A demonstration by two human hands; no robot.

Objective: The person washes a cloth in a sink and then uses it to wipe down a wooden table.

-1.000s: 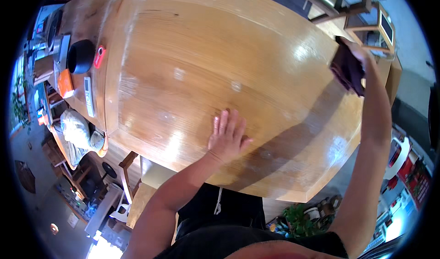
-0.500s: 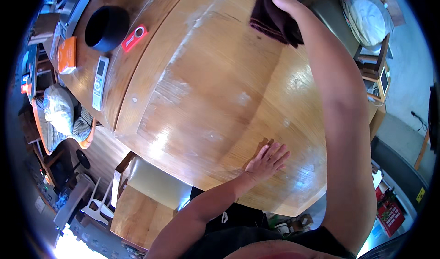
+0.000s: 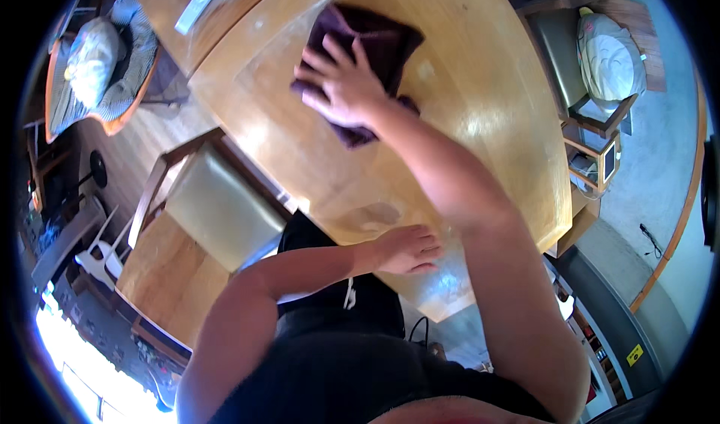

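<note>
A dark purple cloth (image 3: pixel 390 41) lies partly folded on the wooden table (image 3: pixel 480 116). My right hand (image 3: pixel 345 86) rests flat on the cloth's left part, with its fingers spread and pressing down. Some of the cloth under the palm is hidden. Close to the table's near edge, my left hand (image 3: pixel 409 250) hovers with nothing in it, fingers loosely bent and slightly apart. Its shadow falls on the tabletop beside it.
A white remote control (image 3: pixel 201 4) lies at the far left. A cushioned chair (image 3: pixel 225 202) stands by the table's left edge. On the right, another chair (image 3: pixel 559 56) holds a round pale cushion (image 3: pixel 611 60); a striped armchair (image 3: pixel 135 49) is at the upper left.
My right hand has swept the cloth from the far right edge leftward and nearer to me. My left hand has lifted from the table, its fingers less spread. The view has shifted.
</note>
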